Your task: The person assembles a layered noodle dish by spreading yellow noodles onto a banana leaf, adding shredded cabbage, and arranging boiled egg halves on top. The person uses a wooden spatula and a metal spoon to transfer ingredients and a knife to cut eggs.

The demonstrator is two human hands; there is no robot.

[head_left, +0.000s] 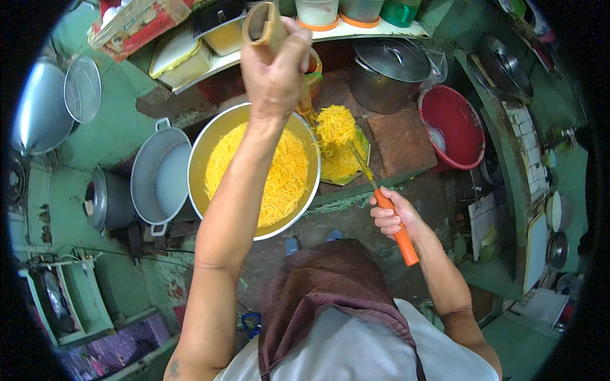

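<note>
My left hand [276, 79] is raised over the large metal basin's far rim, wrapped round a thick wooden pole [265, 38] that looks like bamboo. The pole's lower part shows beyond my wrist. Shredded or noodle-like yellow strands [286, 181] fill much of the basin [192, 166], partly hidden by my left forearm. In my right hand [395, 213] is the orange handle of a long metal serving utensil [401, 238]. A heap of yellow strands [335, 125] covers its head, so its shape is hidden. Below that heap, more strands lie in a small green-edged container [363, 143].
A grey two-handled pot [143, 171] with whitish liquid stands left of the basin. Beyond the small container are a lidded dark pot [387, 70] and a brown slab [401, 145]. A red tub [470, 127] stands at right. Tubs [318, 11] line the far shelf.
</note>
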